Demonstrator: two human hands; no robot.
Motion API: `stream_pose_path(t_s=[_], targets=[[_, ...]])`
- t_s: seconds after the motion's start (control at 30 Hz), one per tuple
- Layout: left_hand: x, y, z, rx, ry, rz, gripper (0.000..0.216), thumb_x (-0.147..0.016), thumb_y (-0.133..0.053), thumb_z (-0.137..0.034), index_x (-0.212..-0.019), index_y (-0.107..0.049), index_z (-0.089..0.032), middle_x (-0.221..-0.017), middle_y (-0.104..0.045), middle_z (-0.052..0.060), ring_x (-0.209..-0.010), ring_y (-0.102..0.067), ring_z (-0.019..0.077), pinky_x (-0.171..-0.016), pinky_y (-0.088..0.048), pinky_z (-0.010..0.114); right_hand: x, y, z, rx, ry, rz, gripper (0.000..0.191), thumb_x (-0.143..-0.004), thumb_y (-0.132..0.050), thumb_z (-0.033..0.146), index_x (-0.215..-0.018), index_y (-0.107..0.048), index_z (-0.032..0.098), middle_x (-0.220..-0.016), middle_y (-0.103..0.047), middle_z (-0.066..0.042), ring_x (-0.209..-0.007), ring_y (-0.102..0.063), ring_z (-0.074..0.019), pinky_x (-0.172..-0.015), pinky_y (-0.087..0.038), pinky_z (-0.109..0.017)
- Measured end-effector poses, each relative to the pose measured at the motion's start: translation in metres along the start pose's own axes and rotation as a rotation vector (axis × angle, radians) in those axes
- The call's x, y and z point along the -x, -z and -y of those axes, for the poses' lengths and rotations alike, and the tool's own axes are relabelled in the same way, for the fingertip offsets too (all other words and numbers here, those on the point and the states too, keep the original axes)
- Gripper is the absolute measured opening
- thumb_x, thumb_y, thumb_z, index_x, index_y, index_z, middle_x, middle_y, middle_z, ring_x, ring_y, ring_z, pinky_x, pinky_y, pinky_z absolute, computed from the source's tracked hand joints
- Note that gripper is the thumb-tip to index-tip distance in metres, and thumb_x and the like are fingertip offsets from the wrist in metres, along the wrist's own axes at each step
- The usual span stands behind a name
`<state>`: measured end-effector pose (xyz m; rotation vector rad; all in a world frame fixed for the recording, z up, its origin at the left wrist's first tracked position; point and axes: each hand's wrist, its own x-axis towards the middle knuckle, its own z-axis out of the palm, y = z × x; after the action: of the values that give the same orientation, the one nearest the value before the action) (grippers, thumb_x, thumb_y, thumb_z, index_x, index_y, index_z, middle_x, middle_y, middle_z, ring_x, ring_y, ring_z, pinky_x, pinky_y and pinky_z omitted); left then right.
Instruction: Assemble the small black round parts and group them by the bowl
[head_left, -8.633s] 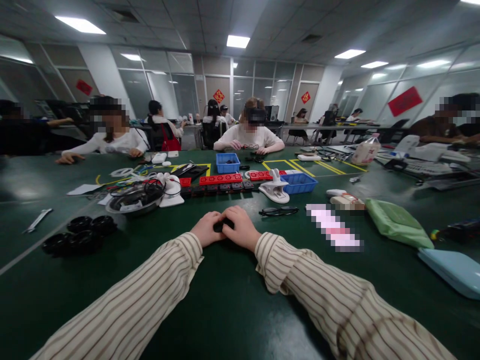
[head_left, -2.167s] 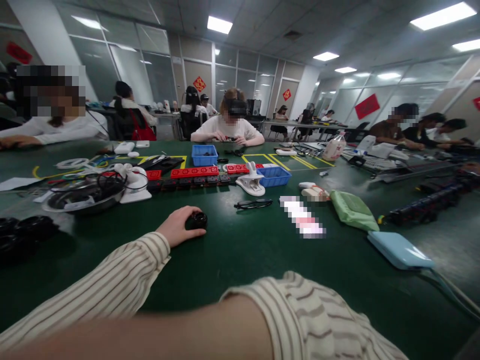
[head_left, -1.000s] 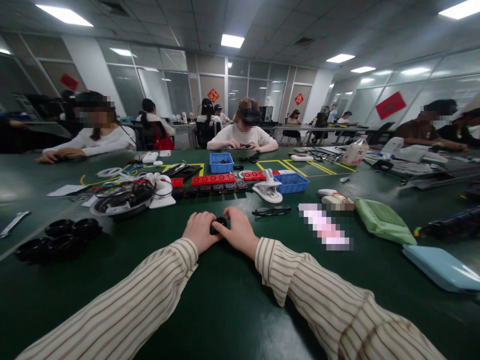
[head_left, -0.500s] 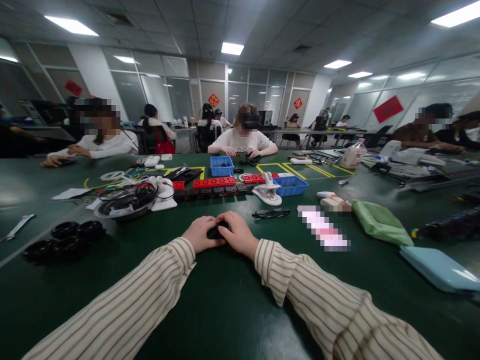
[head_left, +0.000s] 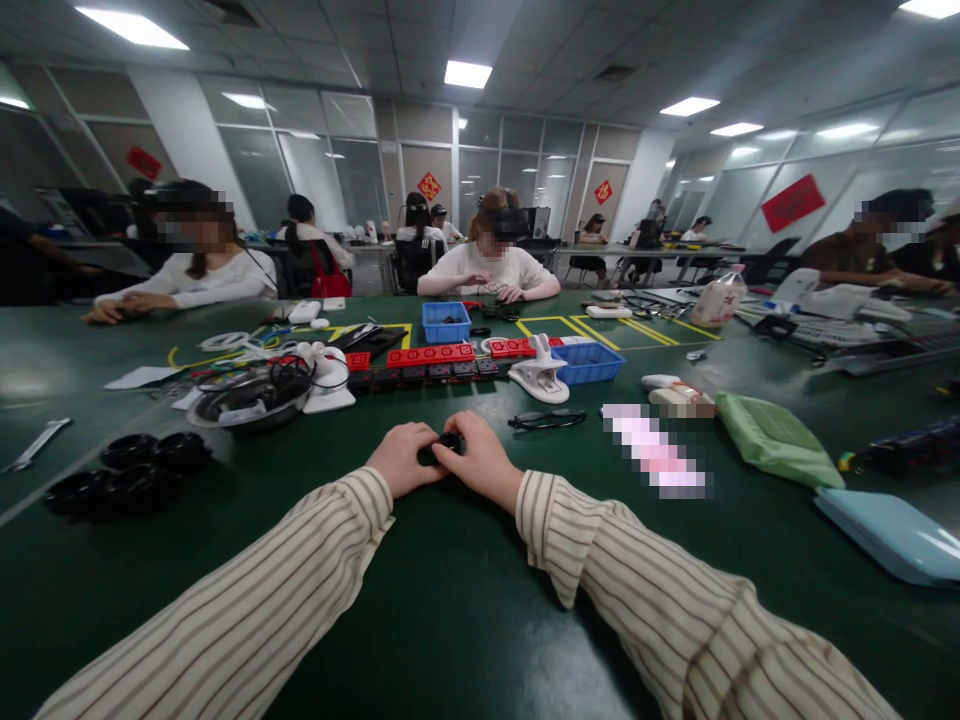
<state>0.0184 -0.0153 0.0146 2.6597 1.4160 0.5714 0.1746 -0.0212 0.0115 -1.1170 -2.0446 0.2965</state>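
Between my two hands is a small black part, mostly covered by the fingers; its exact kind does not show. My left hand is closed on its left side, thumb near the table. My right hand grips it from the right, the thumb bent toward the left hand. Both hands are low over the green table, in front of the red and black socket strip pieces. A pair of black glasses lies just beyond my right hand.
Several black round parts and a wrench lie at left. A metal bowl holds dark parts. Beyond are a white clip stand and blue bins. At right lie a green packet and light blue case. Co-workers sit opposite.
My hands stay together around the black part, with a slight shift of the fingers showing more of it. The view has tilted and moved a little. A person opposite has raised a hand.
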Motion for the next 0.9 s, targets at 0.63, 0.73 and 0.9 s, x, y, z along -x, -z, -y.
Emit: stream_pose_path(t_s=[0.63, 0.73, 0.9], targets=[[0.001, -0.002, -0.009, -0.067, 0.054, -0.040, 0.036, -0.064, -0.060, -0.048, -0.081, -0.059, -0.017, -0.086, -0.059, 0.007, -0.083, -0.053, 0.0248, -0.080, -0.040, 0.040, 0.002, 0.001, 0.002, 0.018, -0.043, -0.041, 0.028, -0.073, -0.058, 0.042, -0.083, -0.050, 0.017, -0.081, -0.050, -0.002, -0.076, -0.046, -0.0152, -0.070, -0.038, -0.028], [0.000, -0.002, -0.003, -0.003, 0.015, -0.013, 0.028, -0.065, -0.061, -0.041, -0.078, -0.059, -0.017, -0.085, -0.059, 0.006, -0.082, -0.053, 0.0228, -0.077, -0.042, 0.036, 0.001, 0.001, 0.003, 0.002, -0.020, -0.005, 0.023, -0.070, -0.061, 0.036, -0.078, -0.051, 0.017, -0.078, -0.049, -0.001, -0.077, -0.046, -0.0151, -0.070, -0.037, -0.028], [0.000, -0.003, 0.005, 0.139, -0.057, 0.023, 0.032, -0.064, -0.062, -0.033, -0.092, -0.059, -0.017, -0.093, -0.058, 0.006, -0.089, -0.052, 0.0217, -0.081, -0.042, 0.033, 0.002, 0.005, 0.006, -0.084, 0.097, 0.067, 0.014, -0.069, -0.055, 0.012, -0.082, -0.056, 0.017, -0.085, -0.052, -0.002, -0.086, -0.046, -0.0155, -0.079, -0.037, -0.029]])
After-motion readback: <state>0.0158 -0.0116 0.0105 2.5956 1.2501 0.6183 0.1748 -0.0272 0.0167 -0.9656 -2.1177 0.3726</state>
